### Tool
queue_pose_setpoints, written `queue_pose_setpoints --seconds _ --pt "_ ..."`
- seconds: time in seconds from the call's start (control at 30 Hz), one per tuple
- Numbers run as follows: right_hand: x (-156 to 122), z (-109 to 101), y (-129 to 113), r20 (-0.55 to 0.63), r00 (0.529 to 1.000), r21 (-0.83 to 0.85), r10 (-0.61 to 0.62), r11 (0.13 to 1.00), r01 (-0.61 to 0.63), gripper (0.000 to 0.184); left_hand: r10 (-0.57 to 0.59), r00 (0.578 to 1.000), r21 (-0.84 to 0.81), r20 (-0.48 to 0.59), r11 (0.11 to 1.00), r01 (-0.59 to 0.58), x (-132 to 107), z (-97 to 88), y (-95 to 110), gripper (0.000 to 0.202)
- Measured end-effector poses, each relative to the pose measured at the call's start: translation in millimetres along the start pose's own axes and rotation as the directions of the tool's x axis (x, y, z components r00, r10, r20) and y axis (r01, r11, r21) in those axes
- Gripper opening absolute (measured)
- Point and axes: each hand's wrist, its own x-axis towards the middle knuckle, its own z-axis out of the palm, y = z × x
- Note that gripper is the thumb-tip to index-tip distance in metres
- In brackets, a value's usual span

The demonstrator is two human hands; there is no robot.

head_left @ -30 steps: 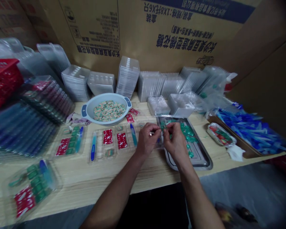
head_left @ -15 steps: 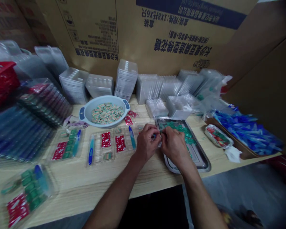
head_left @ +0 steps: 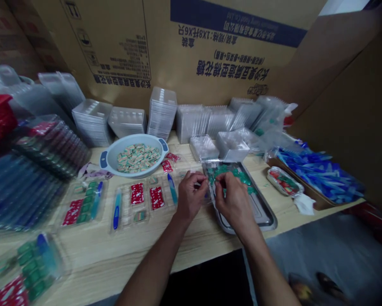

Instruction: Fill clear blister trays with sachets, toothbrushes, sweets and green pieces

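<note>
Holds the left hand (head_left: 191, 193) just right of the centre of the frame, thumb and fingers curled into a near-pinch; cannot tell whether fully closed or gripping anything. Has the right hand (head_left: 233, 195) just beside it, further right, fingers likewise bent in, over a metal tray (head_left: 257, 209); cannot tell the grip there either. See green pieces (head_left: 243, 175) on that tray, mostly toward its far end. Left of the hands, find clear trays (head_left: 127, 212) with red packets (head_left: 137, 193); behind these, left of centre, a pale blue bowl (head_left: 112, 158) of small pieces (head_left: 138, 157). At the right, see a foil dish (head_left: 278, 188) near many blue sticks (head_left: 325, 178); across the back, stacked containers (head_left: 162, 110) before a large carton (head_left: 168, 59).
</note>
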Motion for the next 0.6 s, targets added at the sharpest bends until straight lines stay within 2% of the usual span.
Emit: queue_pose_setpoints --seconds 0.17,0.43,0.6 --pt "1 5 0 0.062 0.998 -0.007 -0.016 1.000 0.016 0.011 -0.003 1.000 -0.025 0.009 1.000 0.003 0 -0.9 3 0.010" --pt "6 6 10 0.069 0.997 0.146 0.017 0.989 -0.027 0.010 -0.099 0.994 -0.099 0.052 0.990 0.104 1 -2.9 7 0.010" --pt "8 0 17 0.159 0.987 0.288 0.024 0.955 -0.070 0.017 -0.141 0.989 -0.118 0.054 0.982 0.146 2 -2.8 5 0.009"
